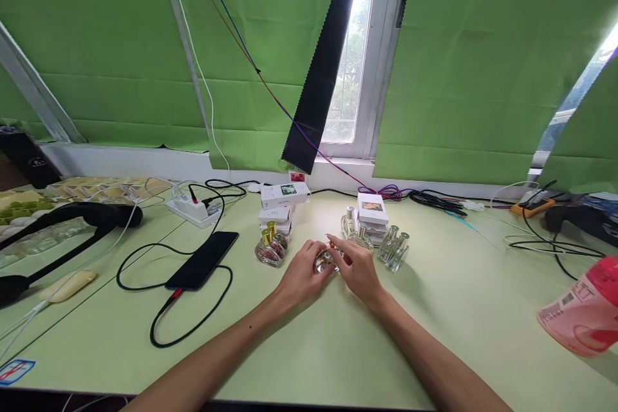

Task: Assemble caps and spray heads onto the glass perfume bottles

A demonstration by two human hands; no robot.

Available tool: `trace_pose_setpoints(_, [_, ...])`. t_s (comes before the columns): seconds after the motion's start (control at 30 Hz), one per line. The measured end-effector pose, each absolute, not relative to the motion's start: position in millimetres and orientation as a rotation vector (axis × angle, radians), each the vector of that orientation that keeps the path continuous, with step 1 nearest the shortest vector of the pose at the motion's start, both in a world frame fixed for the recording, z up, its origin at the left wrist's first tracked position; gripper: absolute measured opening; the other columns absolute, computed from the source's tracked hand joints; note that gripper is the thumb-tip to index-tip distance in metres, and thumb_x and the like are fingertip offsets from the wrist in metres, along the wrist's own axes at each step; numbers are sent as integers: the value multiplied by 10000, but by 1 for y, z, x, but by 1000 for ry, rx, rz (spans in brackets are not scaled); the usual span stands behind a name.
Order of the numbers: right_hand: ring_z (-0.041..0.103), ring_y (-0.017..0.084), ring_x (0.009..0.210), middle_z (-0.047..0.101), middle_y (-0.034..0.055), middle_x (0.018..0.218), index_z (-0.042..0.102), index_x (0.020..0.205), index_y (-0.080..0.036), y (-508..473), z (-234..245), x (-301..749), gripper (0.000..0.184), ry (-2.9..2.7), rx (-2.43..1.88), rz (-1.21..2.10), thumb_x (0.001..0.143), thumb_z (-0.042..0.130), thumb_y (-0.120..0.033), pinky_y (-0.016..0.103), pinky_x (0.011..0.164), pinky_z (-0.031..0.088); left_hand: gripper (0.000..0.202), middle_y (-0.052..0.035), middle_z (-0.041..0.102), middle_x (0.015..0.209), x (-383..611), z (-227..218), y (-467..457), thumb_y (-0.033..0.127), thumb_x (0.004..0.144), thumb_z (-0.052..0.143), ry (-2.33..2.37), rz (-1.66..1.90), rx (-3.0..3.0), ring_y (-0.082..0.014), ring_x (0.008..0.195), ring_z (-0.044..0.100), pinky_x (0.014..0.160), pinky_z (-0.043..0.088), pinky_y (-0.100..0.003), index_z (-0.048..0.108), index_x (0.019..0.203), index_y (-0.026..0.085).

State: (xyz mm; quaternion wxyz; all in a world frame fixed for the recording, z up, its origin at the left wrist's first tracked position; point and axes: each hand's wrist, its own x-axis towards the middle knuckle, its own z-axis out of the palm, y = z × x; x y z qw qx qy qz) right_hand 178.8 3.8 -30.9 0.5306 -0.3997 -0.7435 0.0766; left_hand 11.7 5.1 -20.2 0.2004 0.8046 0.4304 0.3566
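Both hands, left hand (302,273) and right hand (357,270), pinch one small glass bottle (326,261) mid-counter, seemingly working its cap, which needs a steady twist

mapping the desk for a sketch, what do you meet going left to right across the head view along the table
Black curved neck device → white power strip → black smartphone on its cable → round glass bottles with gold caps → left hand → small glass bottle held by both hands → right hand → clear silver-capped bottles → pink plastic bottle.
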Motion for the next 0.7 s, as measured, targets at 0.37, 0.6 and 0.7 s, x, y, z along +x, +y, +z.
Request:
trace_pose_setpoints(0.37, [679,162,690,780,54,1044,730,1225,-255,5,-33,179,287,-1775,-929,186,1005,547,-273,293,658,558,206,-45,591,970,12,-22,4,351,948,574,1217,988,2252,-180,762,578,644,451,-309,641,1076,205])
trace_pose_setpoints(0.6, [683,163,693,778,52,1059,728,1227,-253,5,-33,179,284,-1780,-937,197,1001,557,-271,293,661,558,199,-51,583,973,12,-22,4,348,955,564,1201,972,2252,-190,790,588,641,464,-301,639,1071,204])
trace_pose_setpoints(0.7, [681,163,687,780,54,1049,730,1222,-251,6,-33,179,281,-1778,-941,192,999,560,-274,293,661,556,193,-53,587,970,13,-21,4,342,950,569,1205,975,2252,-192,790,587,641,465,-304,643,1062,204])
